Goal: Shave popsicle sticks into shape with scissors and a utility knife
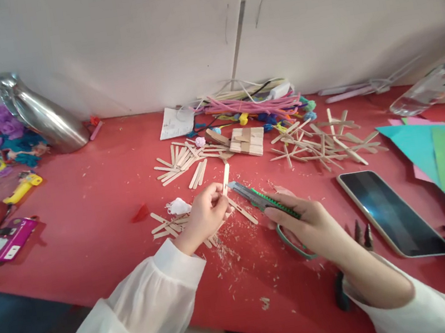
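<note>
the left hand (208, 211) is pinching a wooden stick (226, 176), its long axis pointing forward; the right hand (307, 221) is clasped around a cutter (268, 202), blade tip just right of the stick, maybe touching.

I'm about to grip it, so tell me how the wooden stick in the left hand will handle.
The wooden stick is probably light, being slim and pinched by the left hand. It is likely stiff, since its free end stands straight without sagging. Looking flat, it should slide rather than roll.
</note>
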### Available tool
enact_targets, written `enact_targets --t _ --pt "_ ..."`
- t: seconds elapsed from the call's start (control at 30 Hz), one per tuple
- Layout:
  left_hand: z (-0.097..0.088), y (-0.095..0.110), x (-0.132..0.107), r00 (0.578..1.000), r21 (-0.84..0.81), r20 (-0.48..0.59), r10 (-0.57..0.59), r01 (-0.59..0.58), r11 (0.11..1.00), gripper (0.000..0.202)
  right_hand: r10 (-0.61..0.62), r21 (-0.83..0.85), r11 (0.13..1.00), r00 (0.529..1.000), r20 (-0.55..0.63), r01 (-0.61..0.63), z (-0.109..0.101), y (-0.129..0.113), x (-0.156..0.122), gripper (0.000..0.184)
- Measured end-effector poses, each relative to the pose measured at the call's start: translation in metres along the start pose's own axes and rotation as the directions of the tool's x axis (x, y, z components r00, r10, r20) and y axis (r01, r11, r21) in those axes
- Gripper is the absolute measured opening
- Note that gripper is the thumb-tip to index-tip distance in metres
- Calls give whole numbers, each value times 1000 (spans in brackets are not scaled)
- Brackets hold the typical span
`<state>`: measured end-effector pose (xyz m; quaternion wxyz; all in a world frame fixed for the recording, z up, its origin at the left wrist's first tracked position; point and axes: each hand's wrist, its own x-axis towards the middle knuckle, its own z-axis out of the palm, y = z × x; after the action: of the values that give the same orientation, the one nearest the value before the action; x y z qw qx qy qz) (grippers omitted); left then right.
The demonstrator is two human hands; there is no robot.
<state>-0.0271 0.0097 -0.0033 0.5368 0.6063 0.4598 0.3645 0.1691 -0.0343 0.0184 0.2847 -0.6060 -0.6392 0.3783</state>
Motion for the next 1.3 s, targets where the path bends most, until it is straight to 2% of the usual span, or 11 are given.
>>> enact_targets --t 0.1,0.2,0.33,0.53,0.6,0.73,0.8,0.97,1.07,1.17,1.3 --pt "-2 3 1 999 -19 0 -36 36 999 14 0 56 998 1000 10 0 -2 -1 1 36" --pt "-3 4 1 998 -47 -8 -63 63 997 19 -26 36 999 999 -40 28 -1 1 2 33" --pt "-2 5 1 999 -60 -15 -42 41 997 21 -78 -49 996 991 -105 73 5 3 0 25" --pt "-1 4 1 997 -66 -60 -51 47 997 15 -152 -233 967 968 -200 104 11 7 -2 29" --pt "-1 3 1 996 -73 -65 -64 59 996 19 -177 -271 956 958 -227 112 9 7 -1 30" --pt "-1 5 0 999 -58 -26 -42 40 998 15 -241 -282 940 959 -147 193 7 4 -2 31" --pt "-1 6 -1 999 -46 -17 -36 35 998 18 -234 -302 934 966 -109 192 7 3 -2 32" --pt "-1 8 -1 997 -94 -26 -70 67 993 15 -237 -324 934 942 -239 152 8 7 -1 33" --pt "0 7 0 998 -117 -26 -63 59 991 18 -252 -287 939 947 -197 190 7 8 -2 31" --pt "0 6 0 997 -123 -35 -67 62 991 21 -213 -290 943 967 -137 166 6 5 -4 32" --pt "1 8 -2 997 -103 -45 -67 62 993 17 -191 -286 948 968 -163 139 6 3 -5 33"
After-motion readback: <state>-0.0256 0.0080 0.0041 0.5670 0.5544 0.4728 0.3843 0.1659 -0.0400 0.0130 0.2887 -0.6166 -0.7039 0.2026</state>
